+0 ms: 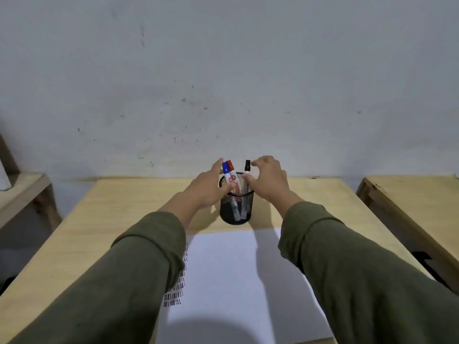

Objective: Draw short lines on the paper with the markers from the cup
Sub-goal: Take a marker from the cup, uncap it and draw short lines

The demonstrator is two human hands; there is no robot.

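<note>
A black mesh cup (237,209) stands on the wooden table (129,202) beyond a white paper (231,281). In it lean a blue-capped marker (226,169), a red-capped marker (230,166) and a black-capped marker (247,165). My left hand (211,187) is at the cup's left rim, fingers spread beside the blue and red markers, thumb near the rim. My right hand (267,181) hovers at the right, fingers curved and apart around the black marker's cap without clearly gripping it. Rows of short black, red and blue lines (177,291) mark the paper's left edge, partly hidden by my left sleeve.
A pale wall rises just behind the table. A second wooden table (412,202) stands to the right across a narrow gap, and a wooden shelf (22,192) stands to the left. My shadow falls on the paper's near edge.
</note>
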